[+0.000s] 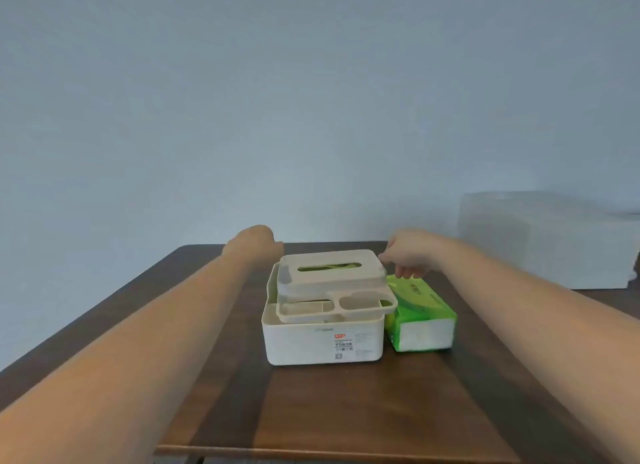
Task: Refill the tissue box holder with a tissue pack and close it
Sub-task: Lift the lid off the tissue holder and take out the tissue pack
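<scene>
A cream tissue box holder [323, 342] stands mid-table with a label on its front. Its lid [332, 271], which has a slot and a compartment tray at the front, sits lifted and tilted above the base. Green shows through the slot. My left hand [258, 241] grips the lid's far left end, its fingers hidden behind it. My right hand [408, 254] pinches the lid's right edge. A green tissue pack [420, 311] lies on the table right beside the holder, touching its right side.
The dark wooden table [346, 404] reaches to a near edge at the bottom. A pale wall rises behind it. A blurred whitish block [540, 238] stands at the far right beyond the table.
</scene>
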A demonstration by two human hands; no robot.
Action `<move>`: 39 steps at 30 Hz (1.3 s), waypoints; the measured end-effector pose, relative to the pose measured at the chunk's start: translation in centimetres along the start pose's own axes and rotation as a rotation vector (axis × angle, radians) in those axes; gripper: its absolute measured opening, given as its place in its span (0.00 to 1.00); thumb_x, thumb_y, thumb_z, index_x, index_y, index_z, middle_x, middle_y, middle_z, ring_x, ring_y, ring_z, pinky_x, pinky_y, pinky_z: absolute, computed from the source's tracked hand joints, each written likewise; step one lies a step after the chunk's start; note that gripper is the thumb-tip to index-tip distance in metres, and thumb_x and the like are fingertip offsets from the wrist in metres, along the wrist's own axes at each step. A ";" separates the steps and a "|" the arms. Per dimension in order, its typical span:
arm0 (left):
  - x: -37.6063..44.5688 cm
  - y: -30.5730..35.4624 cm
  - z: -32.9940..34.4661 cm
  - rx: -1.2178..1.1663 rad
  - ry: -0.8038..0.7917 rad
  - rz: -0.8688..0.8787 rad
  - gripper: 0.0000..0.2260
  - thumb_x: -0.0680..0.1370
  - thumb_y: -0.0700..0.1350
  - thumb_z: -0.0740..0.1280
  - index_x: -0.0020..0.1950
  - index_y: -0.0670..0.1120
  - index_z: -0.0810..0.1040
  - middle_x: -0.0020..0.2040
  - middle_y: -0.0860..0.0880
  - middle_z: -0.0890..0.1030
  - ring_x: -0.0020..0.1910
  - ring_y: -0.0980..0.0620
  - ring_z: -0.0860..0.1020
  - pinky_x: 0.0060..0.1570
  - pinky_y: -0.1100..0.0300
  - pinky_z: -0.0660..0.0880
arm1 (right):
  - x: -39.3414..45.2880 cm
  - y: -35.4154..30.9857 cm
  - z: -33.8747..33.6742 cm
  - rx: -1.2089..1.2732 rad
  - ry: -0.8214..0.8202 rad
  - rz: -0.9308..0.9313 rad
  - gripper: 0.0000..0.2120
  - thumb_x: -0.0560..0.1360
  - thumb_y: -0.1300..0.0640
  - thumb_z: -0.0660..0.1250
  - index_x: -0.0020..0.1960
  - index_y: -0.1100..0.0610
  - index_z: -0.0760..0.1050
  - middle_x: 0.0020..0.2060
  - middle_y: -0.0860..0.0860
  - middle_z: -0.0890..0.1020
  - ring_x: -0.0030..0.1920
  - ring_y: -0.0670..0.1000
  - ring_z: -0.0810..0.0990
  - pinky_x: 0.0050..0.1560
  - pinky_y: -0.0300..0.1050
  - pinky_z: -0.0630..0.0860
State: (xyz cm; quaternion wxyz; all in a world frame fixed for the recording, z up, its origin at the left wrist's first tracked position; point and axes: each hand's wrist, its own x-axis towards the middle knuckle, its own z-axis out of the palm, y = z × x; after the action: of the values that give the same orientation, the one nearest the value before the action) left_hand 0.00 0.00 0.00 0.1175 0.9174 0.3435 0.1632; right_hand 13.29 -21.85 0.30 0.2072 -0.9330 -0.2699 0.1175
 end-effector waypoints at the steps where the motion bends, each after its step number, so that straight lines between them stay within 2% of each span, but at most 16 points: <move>1: -0.5 -0.4 0.0 -0.009 -0.024 -0.002 0.10 0.77 0.46 0.59 0.37 0.44 0.67 0.37 0.48 0.71 0.35 0.48 0.67 0.33 0.59 0.63 | -0.3 0.1 0.3 0.022 -0.035 0.015 0.16 0.79 0.54 0.59 0.58 0.65 0.75 0.38 0.57 0.82 0.37 0.55 0.78 0.35 0.42 0.75; 3: -1.5 -0.7 0.0 -0.053 -0.076 -0.025 0.14 0.77 0.47 0.59 0.33 0.44 0.64 0.32 0.49 0.68 0.31 0.50 0.65 0.30 0.60 0.62 | -1.0 0.1 0.6 0.041 -0.061 0.043 0.15 0.79 0.54 0.59 0.57 0.64 0.74 0.37 0.57 0.82 0.35 0.55 0.78 0.34 0.42 0.74; 6: -2.8 -1.2 0.8 -0.118 -0.165 -0.031 0.16 0.76 0.50 0.61 0.32 0.44 0.67 0.31 0.49 0.70 0.32 0.50 0.68 0.35 0.59 0.66 | -1.5 -0.3 1.2 0.051 -0.042 0.076 0.14 0.79 0.53 0.59 0.56 0.63 0.73 0.35 0.57 0.81 0.33 0.53 0.77 0.33 0.41 0.72; 9: -3.1 -1.6 1.7 -0.143 -0.200 -0.039 0.15 0.76 0.46 0.61 0.30 0.44 0.64 0.29 0.49 0.65 0.30 0.50 0.64 0.33 0.60 0.62 | -1.1 -0.4 1.7 0.068 -0.010 0.090 0.11 0.77 0.56 0.59 0.51 0.63 0.74 0.34 0.57 0.81 0.33 0.55 0.75 0.31 0.41 0.68; 12: -3.1 -1.6 2.5 -0.144 -0.175 -0.051 0.16 0.74 0.43 0.61 0.29 0.45 0.59 0.27 0.51 0.60 0.27 0.51 0.59 0.28 0.60 0.56 | -1.0 -0.7 2.4 0.060 0.008 0.085 0.08 0.74 0.62 0.58 0.43 0.64 0.74 0.31 0.57 0.78 0.29 0.54 0.71 0.28 0.40 0.63; 15: -2.8 -1.7 2.6 -0.140 -0.122 -0.058 0.14 0.73 0.41 0.61 0.29 0.46 0.59 0.28 0.51 0.61 0.27 0.50 0.59 0.27 0.61 0.57 | -1.2 -1.4 2.6 0.015 0.058 0.068 0.11 0.73 0.65 0.57 0.33 0.63 0.71 0.28 0.56 0.74 0.26 0.53 0.67 0.26 0.40 0.62; 18: -2.3 -1.9 1.8 -0.163 -0.071 -0.069 0.11 0.71 0.41 0.61 0.29 0.45 0.62 0.28 0.50 0.64 0.27 0.50 0.62 0.27 0.61 0.59 | -1.2 -2.2 2.2 0.029 0.122 0.063 0.14 0.72 0.66 0.58 0.28 0.61 0.68 0.25 0.54 0.70 0.24 0.51 0.65 0.27 0.39 0.61; 22: -1.5 -3.1 -0.2 -0.169 0.025 -0.073 0.11 0.71 0.40 0.60 0.29 0.45 0.64 0.28 0.49 0.67 0.28 0.48 0.64 0.28 0.62 0.59 | -0.7 -4.5 1.7 0.080 0.172 0.021 0.13 0.70 0.67 0.63 0.27 0.61 0.71 0.25 0.55 0.73 0.27 0.53 0.71 0.29 0.40 0.66; 25: -0.6 -5.0 -1.9 -0.109 0.090 -0.083 0.11 0.72 0.41 0.60 0.30 0.45 0.65 0.30 0.48 0.68 0.29 0.47 0.65 0.29 0.62 0.60 | -0.2 -7.1 1.9 0.077 0.206 -0.029 0.12 0.70 0.67 0.62 0.28 0.61 0.69 0.25 0.55 0.72 0.26 0.52 0.69 0.28 0.39 0.63; 30: 0.7 -10.3 -3.1 -0.078 0.098 -0.172 0.11 0.73 0.43 0.61 0.31 0.45 0.66 0.30 0.49 0.69 0.29 0.48 0.66 0.30 0.62 0.61 | 0.9 -12.6 3.6 0.040 0.176 -0.116 0.12 0.69 0.69 0.59 0.28 0.60 0.67 0.23 0.56 0.70 0.24 0.52 0.68 0.28 0.39 0.62; 35: 1.1 -16.1 -2.1 -0.037 0.093 -0.278 0.10 0.73 0.43 0.61 0.31 0.45 0.67 0.29 0.49 0.68 0.28 0.49 0.66 0.29 0.62 0.61 | 2.5 -18.3 6.6 -0.139 0.084 -0.182 0.15 0.72 0.67 0.60 0.28 0.59 0.66 0.25 0.54 0.71 0.25 0.52 0.67 0.28 0.41 0.63; 39: 1.3 -19.6 0.0 0.008 0.057 -0.328 0.10 0.74 0.42 0.59 0.32 0.46 0.68 0.31 0.49 0.71 0.29 0.50 0.68 0.30 0.62 0.63 | 4.4 -21.2 9.5 -0.300 0.033 -0.213 0.13 0.74 0.65 0.58 0.30 0.59 0.68 0.29 0.54 0.71 0.27 0.52 0.68 0.29 0.41 0.64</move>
State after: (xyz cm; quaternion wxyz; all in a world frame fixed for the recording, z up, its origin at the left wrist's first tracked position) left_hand -10.64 15.33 -6.11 0.1294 0.8443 0.4926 0.1664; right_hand 4.08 -0.04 0.92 0.0814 -0.9213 -0.3784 0.0377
